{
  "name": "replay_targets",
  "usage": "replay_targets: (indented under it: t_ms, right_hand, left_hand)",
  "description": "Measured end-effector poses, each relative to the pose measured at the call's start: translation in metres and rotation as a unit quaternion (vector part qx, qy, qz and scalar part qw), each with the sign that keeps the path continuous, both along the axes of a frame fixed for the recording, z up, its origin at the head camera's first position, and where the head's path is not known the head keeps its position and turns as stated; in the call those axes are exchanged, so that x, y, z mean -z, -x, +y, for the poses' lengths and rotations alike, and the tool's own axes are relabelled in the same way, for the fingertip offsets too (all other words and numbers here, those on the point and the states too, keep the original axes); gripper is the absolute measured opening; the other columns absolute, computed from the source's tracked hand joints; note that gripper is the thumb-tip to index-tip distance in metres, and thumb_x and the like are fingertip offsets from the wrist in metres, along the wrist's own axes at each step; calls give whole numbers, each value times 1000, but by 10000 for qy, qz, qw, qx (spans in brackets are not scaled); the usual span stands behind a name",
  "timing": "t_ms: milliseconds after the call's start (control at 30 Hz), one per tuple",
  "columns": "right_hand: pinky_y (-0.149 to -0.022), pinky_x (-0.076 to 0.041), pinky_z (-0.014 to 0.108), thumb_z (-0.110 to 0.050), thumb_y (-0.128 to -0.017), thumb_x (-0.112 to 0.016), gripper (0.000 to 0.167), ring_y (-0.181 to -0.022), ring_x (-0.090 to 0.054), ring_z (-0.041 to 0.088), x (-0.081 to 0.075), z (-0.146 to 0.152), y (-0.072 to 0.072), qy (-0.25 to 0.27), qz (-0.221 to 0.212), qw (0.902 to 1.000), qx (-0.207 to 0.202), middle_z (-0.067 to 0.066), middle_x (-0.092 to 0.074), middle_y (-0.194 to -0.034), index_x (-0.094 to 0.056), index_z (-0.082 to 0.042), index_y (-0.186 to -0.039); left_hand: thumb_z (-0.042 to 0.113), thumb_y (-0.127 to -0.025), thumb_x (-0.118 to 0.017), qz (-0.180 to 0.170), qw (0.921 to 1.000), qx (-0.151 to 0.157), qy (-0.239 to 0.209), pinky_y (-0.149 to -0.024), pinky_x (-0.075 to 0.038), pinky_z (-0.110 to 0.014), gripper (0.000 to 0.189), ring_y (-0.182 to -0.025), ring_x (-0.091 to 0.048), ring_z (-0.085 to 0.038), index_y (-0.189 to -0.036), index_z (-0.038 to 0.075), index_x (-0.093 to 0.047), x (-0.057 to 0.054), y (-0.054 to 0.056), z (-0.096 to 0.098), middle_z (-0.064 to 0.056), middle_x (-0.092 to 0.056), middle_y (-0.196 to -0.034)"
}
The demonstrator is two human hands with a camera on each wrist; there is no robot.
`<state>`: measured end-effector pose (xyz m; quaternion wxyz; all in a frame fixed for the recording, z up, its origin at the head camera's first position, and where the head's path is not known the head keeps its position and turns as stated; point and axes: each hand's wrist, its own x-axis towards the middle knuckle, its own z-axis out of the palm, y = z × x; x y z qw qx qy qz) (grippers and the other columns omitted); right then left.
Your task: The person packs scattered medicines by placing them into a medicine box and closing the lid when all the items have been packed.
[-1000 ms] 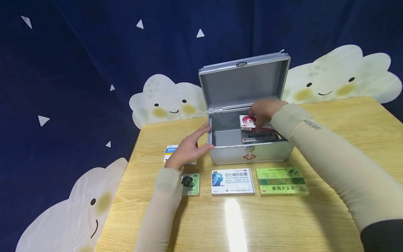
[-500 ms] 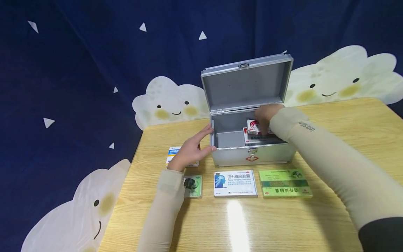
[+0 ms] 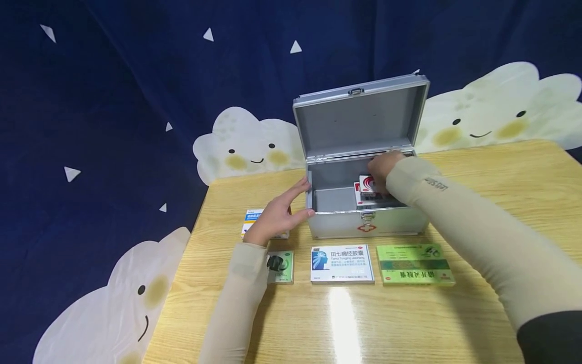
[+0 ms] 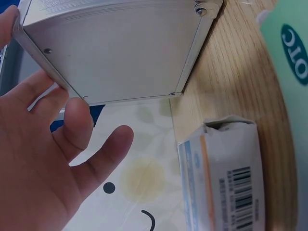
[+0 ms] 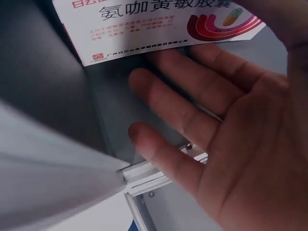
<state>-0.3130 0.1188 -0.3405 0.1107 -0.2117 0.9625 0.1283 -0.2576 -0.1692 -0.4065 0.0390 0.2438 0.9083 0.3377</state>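
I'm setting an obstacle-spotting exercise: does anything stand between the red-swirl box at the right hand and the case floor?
Yes: another medicine box lies in the open case, beneath the red-swirl box that the right hand holds. Whether they touch is unclear.

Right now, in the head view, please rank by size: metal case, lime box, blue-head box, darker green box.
Metal case
Lime box, just ahead
Blue-head box
Unsure: darker green box, smallest showing, left sleeve hides part

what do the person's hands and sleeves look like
The left hand and right hand are bare. The left sleeve and right sleeve are beige; the right one has small dark lettering near its cuff and meets black cloth farther up.
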Motion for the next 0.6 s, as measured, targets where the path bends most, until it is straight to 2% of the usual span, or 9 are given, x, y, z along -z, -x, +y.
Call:
replay_targets:
  t_ms: [167, 367, 467, 567, 600]
  right_hand:
    - [-65, -56, 37, -11, -70, -77, 10, -65, -58, 21, 5, -1, -1, -28, 77, 9999, -151, 6, -68, -70, -69, -7, -75]
    - [-64, -56, 37, -7, -65, -78, 14, -66, -58, 21, 8, -2, 1, -98, 117, 9998, -139, 6, -69, -71, -69, -8, -75]
    - [-64, -57, 41, -4, -63, -77, 15, -67, -58, 22, 11, -2, 3, -98, 172, 9997, -162, 8, -69, -73, -67, -9, -74]
    - [-67, -57, 43, -2, -63, -75, 16, -68, -59, 23, 12, -2, 4, -83, 119, 9998, -118, 9, -70, -75, -67, -9, -75]
    - [-68, -57, 44, -1, -65, -74, 14, -68, -59, 23, 12, -2, 5, -69, 100, 9999, -97, 9, -70, -75, -67, -8, -75]
  left_hand:
    - [51, -92, -62, 7, 10000, 18, 18, -60, -46, -27, 70, -59, -44, -15, -154, 33, -35, 2, 0, 0, 20, -19, -165]
    - [52, -92, -61, 19, 10000, 1, 68, -59, -46, -29, 70, -54, -40, -15, -154, 32, -35, 2, 1, 0, 21, -19, -165]
    - [52, -92, -61, 7, 9999, 19, 108, -64, -47, -31, 71, -57, -44, -15, -154, 29, -35, 1, 2, -1, 21, -18, -165]
    - [52, -92, -61, 2, 9999, 32, 128, -76, -48, -34, 72, -77, -58, -19, -155, 27, -35, 1, 2, -1, 22, -17, -165]
    - [52, -92, -61, 11, 9999, 25, 140, -82, -50, -36, 72, -90, -63, -20, -155, 27, -35, 1, 2, -1, 21, -17, -165]
